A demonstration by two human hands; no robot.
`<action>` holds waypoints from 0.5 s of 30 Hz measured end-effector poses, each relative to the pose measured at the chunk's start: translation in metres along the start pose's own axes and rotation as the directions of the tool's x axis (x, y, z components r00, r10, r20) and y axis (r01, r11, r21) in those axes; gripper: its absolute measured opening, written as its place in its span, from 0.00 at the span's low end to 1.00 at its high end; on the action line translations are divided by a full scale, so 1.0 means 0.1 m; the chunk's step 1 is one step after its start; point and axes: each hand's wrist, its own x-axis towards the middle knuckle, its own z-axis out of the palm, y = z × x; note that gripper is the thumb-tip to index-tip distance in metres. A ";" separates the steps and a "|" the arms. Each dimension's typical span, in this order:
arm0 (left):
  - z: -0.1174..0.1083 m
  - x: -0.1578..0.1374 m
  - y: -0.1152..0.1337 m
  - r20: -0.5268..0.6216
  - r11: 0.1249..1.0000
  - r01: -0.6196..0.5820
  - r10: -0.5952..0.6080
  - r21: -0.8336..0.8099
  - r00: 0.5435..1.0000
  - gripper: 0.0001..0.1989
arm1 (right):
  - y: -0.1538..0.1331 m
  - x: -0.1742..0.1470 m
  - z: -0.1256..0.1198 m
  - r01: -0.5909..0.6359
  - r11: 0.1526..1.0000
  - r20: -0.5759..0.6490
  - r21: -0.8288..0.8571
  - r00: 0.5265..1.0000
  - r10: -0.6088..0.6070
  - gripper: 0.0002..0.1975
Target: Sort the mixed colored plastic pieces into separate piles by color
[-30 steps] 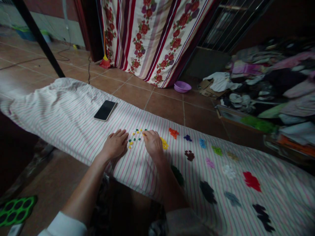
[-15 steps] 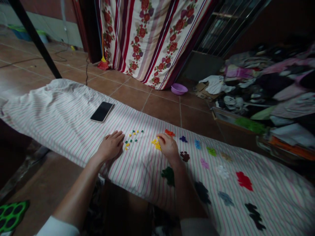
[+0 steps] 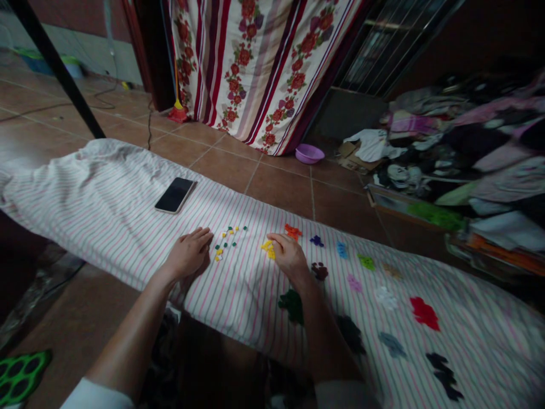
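My left hand (image 3: 189, 254) lies flat on the striped cloth (image 3: 106, 199), fingers stretched toward a scatter of small green and yellow pieces (image 3: 225, 245). A tiny white piece (image 3: 219, 257) sits at the near end of that scatter. My right hand (image 3: 288, 254) is over the right side of a little heap of yellow pieces (image 3: 268, 249), thumb and fingers drawn together. What is between those fingertips is too small to tell. Just beyond this hand is a heap of orange pieces (image 3: 293, 230); dark green pieces (image 3: 292, 305) lie by the right forearm.
Several more heaps sit rightward on the cloth, among them brown (image 3: 319, 271), light green (image 3: 365, 262), red (image 3: 424, 313) and black (image 3: 443, 375). A phone (image 3: 175, 195) lies at the left. Past the cloth, a purple basin (image 3: 309, 153) stands on the tiled floor.
My right hand has shifted slightly over the yellow heap, its fingers still drawn together. My left hand stays flat in nearly the same place. The scattered pieces look unchanged.
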 end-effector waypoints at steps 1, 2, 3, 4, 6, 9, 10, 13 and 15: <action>0.00 0.00 0.00 0.000 1.000 -0.004 0.004 -0.007 1.000 0.23 | -0.01 0.01 -0.01 0.016 1.000 -0.013 -0.008 1.000 -0.016 0.17; 0.00 0.00 -0.01 -0.002 1.000 -0.008 0.008 -0.013 1.000 0.23 | -0.02 0.01 -0.02 0.034 0.999 -0.028 -0.021 0.999 -0.035 0.16; 0.00 0.01 -0.01 -0.005 1.000 -0.013 0.013 -0.017 1.000 0.23 | -0.06 0.02 -0.03 0.051 0.998 -0.043 -0.037 0.998 -0.053 0.15; 0.00 0.00 -0.01 -0.010 1.000 -0.016 0.016 -0.021 1.000 0.23 | -0.11 0.03 -0.03 0.065 0.996 -0.055 -0.053 0.996 -0.068 0.14; 0.00 0.00 -0.02 -0.015 0.999 -0.024 0.024 -0.025 1.000 0.23 | -0.25 0.04 -0.02 0.085 0.994 -0.055 -0.065 0.995 -0.089 0.12; 0.01 -0.01 -0.03 -0.014 0.999 -0.033 0.032 -0.027 0.999 0.22 | -0.50 0.03 0.08 0.119 0.993 0.023 -0.009 0.993 -0.119 0.10; 0.02 -0.01 -0.03 -0.016 0.999 -0.034 0.033 -0.029 0.999 0.22 | -0.58 0.02 0.12 0.133 0.991 0.058 0.017 0.989 -0.134 0.10; 0.03 -0.01 -0.04 -0.040 0.998 -0.040 0.039 -0.037 0.998 0.22 | -0.76 -0.02 0.26 0.182 0.979 0.162 0.094 0.967 -0.195 0.09; 0.03 -0.01 -0.05 -0.054 0.997 -0.060 0.058 -0.038 0.997 0.22 | -0.82 -0.04 0.34 0.207 0.969 0.202 0.137 0.951 -0.232 0.08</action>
